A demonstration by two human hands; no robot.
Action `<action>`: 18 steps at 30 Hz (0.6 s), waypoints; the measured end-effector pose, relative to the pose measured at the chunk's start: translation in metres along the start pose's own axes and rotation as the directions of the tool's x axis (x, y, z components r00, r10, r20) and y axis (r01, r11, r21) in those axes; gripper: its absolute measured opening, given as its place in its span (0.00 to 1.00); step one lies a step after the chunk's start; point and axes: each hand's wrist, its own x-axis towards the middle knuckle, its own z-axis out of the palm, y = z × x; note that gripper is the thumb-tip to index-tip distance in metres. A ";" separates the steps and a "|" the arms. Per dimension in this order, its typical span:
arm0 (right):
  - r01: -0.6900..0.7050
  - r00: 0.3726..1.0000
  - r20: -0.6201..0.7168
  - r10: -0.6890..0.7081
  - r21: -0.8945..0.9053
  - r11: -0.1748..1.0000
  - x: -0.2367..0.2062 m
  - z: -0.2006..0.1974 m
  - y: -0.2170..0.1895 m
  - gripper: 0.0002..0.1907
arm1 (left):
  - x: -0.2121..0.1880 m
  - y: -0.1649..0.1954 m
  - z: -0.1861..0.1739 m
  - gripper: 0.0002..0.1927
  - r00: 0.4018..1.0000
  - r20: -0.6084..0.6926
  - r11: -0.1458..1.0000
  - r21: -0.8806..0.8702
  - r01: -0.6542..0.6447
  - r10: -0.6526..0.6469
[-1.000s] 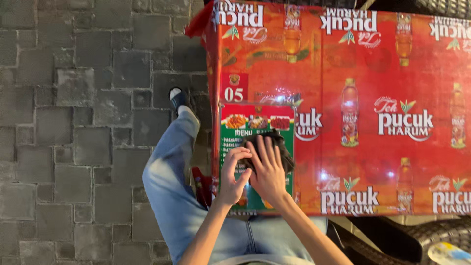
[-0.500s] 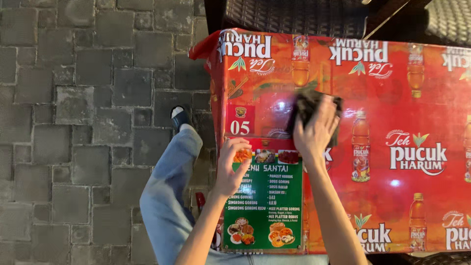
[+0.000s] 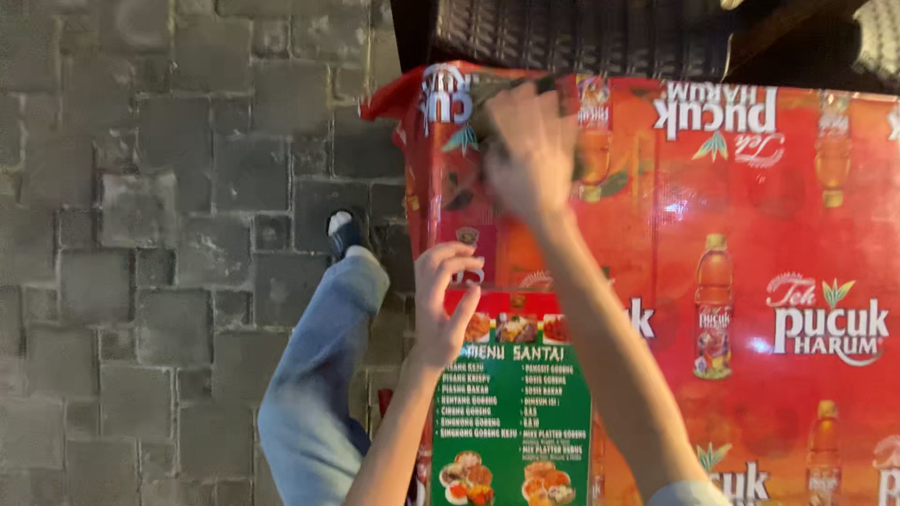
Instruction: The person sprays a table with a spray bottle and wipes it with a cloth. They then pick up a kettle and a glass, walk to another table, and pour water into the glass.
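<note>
Currently, the head camera looks down on both hands at a table.

Right hand: the right hand (image 3: 531,150) is stretched to the far left corner of the table, palm down, fingers closed over a dark cloth (image 3: 487,98); the hand is blurred.

Dark cloth: pressed flat against the tabletop under the right hand, near the far edge; only its upper and left parts show past the fingers.

Left hand: the left hand (image 3: 442,302) rests at the table's left edge, fingers curled together, touching the top edge of the menu card (image 3: 514,403). Whether it pinches the card or only rests on it cannot be told.

Menu card: green laminated sheet with rows of pale lettering and food photographs at its top and bottom; it lies flat on the near left part of the table, well apart from the cloth.

Table cover: a glossy red printed table cover (image 3: 750,215) showing bottle pictures spans the whole top and hangs over the left side.

Chair: a dark woven wicker chair (image 3: 581,37) stands just beyond the far edge of the table.

Leg: a leg in blue jeans (image 3: 314,375) extends along the left side of the table, ending in a dark shoe (image 3: 342,232) with a white inner edge.

Floor: grey paving blocks (image 3: 141,253) cover the ground to the left.
</note>
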 end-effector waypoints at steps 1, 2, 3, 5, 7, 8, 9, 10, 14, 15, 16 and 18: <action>-0.140 0.990 0.020 0.141 -0.034 0.990 -0.009 -0.009 0.018 0.31 | 0.000 -0.001 0.001 0.14 1.000 0.026 1.000 0.009 -0.014 0.014; -0.274 0.961 0.022 0.276 -0.069 0.959 -0.013 -0.019 0.037 0.32 | 0.002 -0.002 0.002 0.14 0.998 0.050 0.999 0.022 -0.043 0.042; -0.300 0.954 -0.019 0.300 -0.133 0.945 -0.028 -0.031 0.048 0.34 | 0.003 -0.002 0.005 0.15 0.998 0.066 1.000 -0.014 -0.022 0.023; -0.389 0.920 -0.036 0.391 -0.221 0.894 -0.068 -0.047 0.046 0.37 | 0.006 -0.001 0.015 0.18 0.994 0.107 0.996 -0.091 0.026 -0.016; -0.439 0.889 -0.002 0.458 -0.292 0.850 -0.108 -0.058 0.022 0.40 | 0.008 0.003 0.027 0.19 0.993 0.119 0.997 -0.078 0.013 -0.004; -0.428 0.890 0.005 0.457 -0.339 0.838 -0.117 -0.055 0.003 0.41 | 0.010 0.005 0.034 0.20 0.992 0.124 0.997 -0.073 0.001 0.008; -0.403 0.883 0.129 0.451 -0.280 0.871 -0.118 -0.051 -0.012 0.43 | 0.012 0.007 0.040 0.20 0.992 0.121 0.998 -0.065 -0.021 0.028; -0.387 0.865 0.253 0.434 -0.216 0.897 -0.117 -0.045 -0.030 0.44 | 0.012 0.011 0.045 0.20 0.992 0.120 0.998 -0.055 -0.038 0.044; -0.053 0.997 -0.065 0.052 -0.007 0.999 -0.055 -0.010 -0.061 0.36 | 0.012 0.024 0.052 0.19 0.982 0.094 0.982 0.075 -0.172 0.164; 0.007 0.991 -0.130 -0.008 -0.008 1.000 -0.037 -0.009 -0.046 0.34 | 0.012 0.026 0.052 0.19 0.984 0.094 0.986 0.051 -0.156 0.151; 0.067 0.979 -0.190 -0.066 -0.003 0.998 -0.019 -0.006 -0.033 0.32 | 0.012 0.027 0.050 0.19 0.987 0.097 0.990 0.035 -0.133 0.130; 0.007 0.998 -0.063 0.000 0.112 0.994 -0.001 -0.016 0.018 0.29 | 0.012 0.028 0.049 0.19 0.990 0.107 0.996 -0.001 -0.095 0.094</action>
